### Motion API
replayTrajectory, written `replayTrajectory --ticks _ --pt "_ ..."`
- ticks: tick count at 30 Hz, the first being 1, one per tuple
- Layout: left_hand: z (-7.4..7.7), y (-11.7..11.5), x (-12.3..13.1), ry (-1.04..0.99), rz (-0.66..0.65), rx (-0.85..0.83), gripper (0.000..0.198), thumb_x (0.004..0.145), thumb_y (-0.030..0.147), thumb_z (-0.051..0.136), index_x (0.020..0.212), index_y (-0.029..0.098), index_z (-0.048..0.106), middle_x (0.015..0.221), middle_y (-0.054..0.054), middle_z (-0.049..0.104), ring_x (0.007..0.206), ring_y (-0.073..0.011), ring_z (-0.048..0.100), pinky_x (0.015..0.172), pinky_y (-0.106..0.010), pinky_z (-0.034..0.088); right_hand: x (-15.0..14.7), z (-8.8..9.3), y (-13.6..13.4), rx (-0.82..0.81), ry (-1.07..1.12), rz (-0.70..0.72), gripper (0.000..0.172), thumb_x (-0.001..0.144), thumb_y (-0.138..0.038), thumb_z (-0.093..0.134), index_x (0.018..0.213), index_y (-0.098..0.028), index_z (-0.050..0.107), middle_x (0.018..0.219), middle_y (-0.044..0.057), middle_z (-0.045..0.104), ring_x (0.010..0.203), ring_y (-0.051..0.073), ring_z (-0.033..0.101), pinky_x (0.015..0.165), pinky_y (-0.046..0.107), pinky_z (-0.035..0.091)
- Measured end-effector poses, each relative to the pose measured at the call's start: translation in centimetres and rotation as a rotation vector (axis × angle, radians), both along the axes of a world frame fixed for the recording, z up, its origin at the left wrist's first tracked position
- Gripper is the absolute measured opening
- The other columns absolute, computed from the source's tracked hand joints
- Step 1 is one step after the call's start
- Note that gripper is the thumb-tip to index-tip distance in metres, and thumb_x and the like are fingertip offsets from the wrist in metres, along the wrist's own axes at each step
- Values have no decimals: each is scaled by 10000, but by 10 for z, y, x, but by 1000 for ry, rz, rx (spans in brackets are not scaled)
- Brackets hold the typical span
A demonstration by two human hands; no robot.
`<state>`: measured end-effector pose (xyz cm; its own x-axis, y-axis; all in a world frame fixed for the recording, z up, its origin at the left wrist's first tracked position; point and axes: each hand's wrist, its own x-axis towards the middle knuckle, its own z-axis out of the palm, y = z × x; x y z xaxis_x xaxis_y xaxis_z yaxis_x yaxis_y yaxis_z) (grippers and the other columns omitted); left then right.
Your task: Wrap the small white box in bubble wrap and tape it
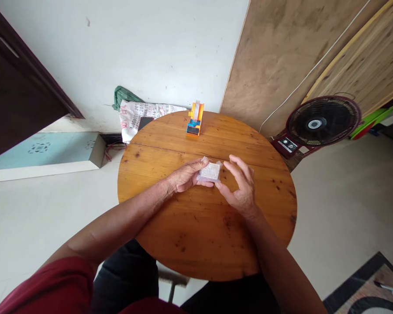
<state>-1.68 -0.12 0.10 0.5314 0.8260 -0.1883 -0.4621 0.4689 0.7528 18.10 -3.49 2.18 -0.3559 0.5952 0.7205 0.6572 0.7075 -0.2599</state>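
Observation:
Over the middle of the round wooden table point(203, 235), my left hand point(190, 175) grips a small square white block in clear plastic wrap point(210, 172). Its thumb lies on the top left corner and the fingers are underneath. A raised pattern shows faintly on the block's face; what it is I cannot make out. My right hand point(239, 185) is at the block's right side, fingers spread and curved. Its thumb is close to the lower right corner; whether it touches the wrap is hard to see. Farther back on the table stands an orange and blue tape dispenser point(195, 118).
A dark red fan point(314, 125) stands right of the table. Behind the table's left edge lie a printed white sack point(130, 118) and a green bag point(124, 94). A long pale blue box point(46, 152) sits on the floor at left. A white cable point(309, 72) runs along the wall.

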Motion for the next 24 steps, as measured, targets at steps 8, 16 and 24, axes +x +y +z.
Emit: replayTrajectory --ticks 8,16,24 --pt "3 -4 4 80 -44 56 527 774 538 728 1118 147 648 1064 -123 702 838 -191 676 702 -311 582 -9 -13 7 -326 60 -4 791 766 -419 739 1451 -248 381 1277 108 647 1143 294 616 1017 482 441" --pt "-5 6 -9 593 278 404 525 826 656 572 969 153 626 790 -49 643 662 -148 606 470 -205 461 -6 -27 19 -490 73 -36 734 753 -351 721 1421 -245 438 1214 88 684 1122 291 627 1012 485 441" --pt "-13 12 -8 671 360 461 308 752 330 708 985 135 654 810 -25 664 680 -117 580 576 -209 470 -2 -15 16 -601 29 -59 792 708 -371 757 1423 -273 431 1403 105 566 1279 311 530 1078 519 388"
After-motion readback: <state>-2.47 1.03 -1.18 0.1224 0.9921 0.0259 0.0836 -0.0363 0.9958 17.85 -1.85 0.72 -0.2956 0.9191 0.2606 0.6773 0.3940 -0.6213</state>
